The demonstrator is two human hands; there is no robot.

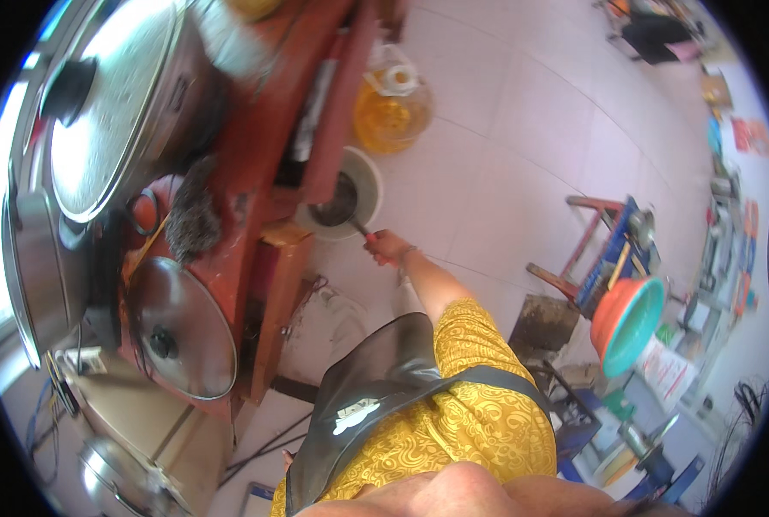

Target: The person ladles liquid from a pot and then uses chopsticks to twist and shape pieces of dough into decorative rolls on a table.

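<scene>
My right hand (389,247) reaches out with its fingers closed round the handle of a dark, round-bowled ladle (336,200). The ladle's bowl is inside a white bucket (370,183) on the floor, beside the red wooden table (268,164). What the bowl holds, if anything, is too dim to make out. Of my left hand (288,459), only a small part shows beside my dark apron (358,366); its fingers are mostly hidden.
Behind the bucket stands a clear jug of yellow liquid (393,112). A large lidded pot (121,103), a glass lid (182,327) and a grey scouring pad (193,220) are on the table. Right, an orange basin (608,332) is near a red-and-blue stool (604,250).
</scene>
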